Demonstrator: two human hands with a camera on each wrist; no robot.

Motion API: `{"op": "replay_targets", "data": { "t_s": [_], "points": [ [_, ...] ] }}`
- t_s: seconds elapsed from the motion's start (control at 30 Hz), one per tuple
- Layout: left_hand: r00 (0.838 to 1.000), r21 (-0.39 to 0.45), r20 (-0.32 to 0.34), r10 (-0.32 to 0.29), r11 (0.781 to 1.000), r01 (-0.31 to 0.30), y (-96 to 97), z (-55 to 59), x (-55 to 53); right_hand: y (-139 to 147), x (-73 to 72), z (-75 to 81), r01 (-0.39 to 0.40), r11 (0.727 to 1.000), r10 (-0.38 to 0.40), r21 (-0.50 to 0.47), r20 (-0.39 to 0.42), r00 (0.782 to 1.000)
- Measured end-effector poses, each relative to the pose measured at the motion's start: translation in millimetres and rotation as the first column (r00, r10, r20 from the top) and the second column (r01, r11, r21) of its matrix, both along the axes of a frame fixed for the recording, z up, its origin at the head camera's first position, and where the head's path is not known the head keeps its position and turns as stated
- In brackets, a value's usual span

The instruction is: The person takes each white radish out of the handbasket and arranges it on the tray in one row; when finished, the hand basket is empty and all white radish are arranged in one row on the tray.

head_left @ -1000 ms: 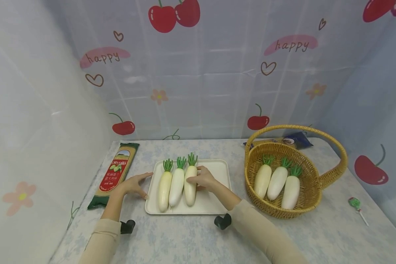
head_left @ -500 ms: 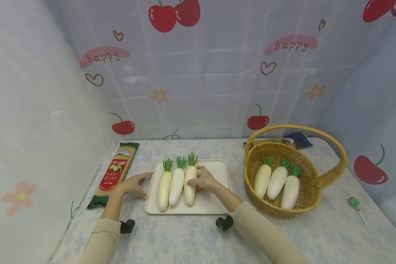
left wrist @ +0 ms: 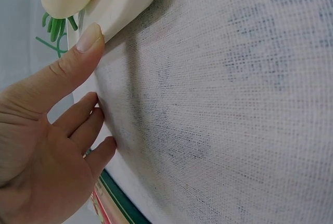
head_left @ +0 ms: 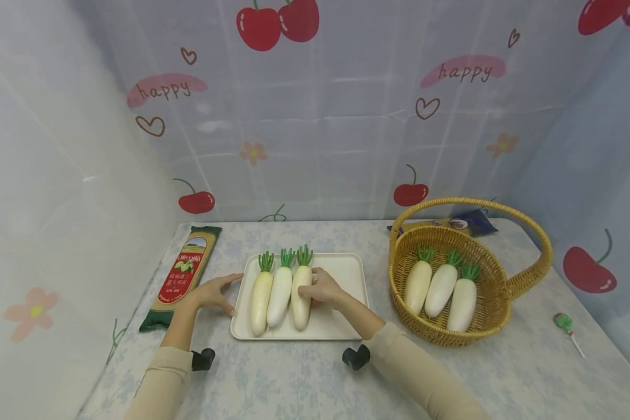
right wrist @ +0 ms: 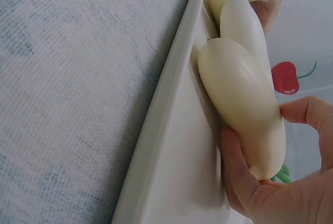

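Note:
Three white radishes with green stems lie side by side on a white rectangular tray point(head_left: 341, 326). My right hand point(head_left: 326, 289) pinches the rightmost radish point(head_left: 300, 306) near its stem end. In the right wrist view, thumb and fingers lie on opposite sides of that radish point(right wrist: 237, 88). The middle radish point(head_left: 280, 297) is whiter, and the left radish point(head_left: 261, 303) more cream. My left hand point(head_left: 210, 294) is spread at the tray's left edge, its thumb point(left wrist: 89, 44) right at the rim in the left wrist view. Its other fingers are loosely extended and hold nothing.
To the right stands a wicker basket point(head_left: 496, 318) with a tall handle and three more radishes. A spaghetti packet point(head_left: 184, 274) lies left of the tray. Behind the basket is a blue-ended packet point(head_left: 475, 223); a lollipop point(head_left: 564, 324) lies far right.
The rightmost radish has shifted slightly left and toward me in the right hand, closer to the middle one. My left hand has stayed in place.

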State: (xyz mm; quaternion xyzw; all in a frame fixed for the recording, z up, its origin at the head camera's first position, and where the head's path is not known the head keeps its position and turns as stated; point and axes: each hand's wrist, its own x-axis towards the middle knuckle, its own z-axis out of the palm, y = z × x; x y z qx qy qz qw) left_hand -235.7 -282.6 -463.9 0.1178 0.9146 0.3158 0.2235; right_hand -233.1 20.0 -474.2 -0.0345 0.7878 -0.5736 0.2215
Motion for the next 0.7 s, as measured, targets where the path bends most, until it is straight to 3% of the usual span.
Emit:
{"op": "replay_targets", "data": {
  "t_s": [0.33,0.7],
  "points": [
    [1.0,-0.006,-0.014,-0.013,1.0,0.013,-1.3,-1.2,-0.4,-0.4,6.4,6.2,-0.025,0.995,0.027,0.092,-0.015,1.0],
    [1.0,-0.013,-0.008,0.004,1.0,-0.004,-0.6,-1.2,0.3,2.3,7.7,3.4,-0.043,0.998,0.042,0.053,0.012,0.999]
  ]
}}
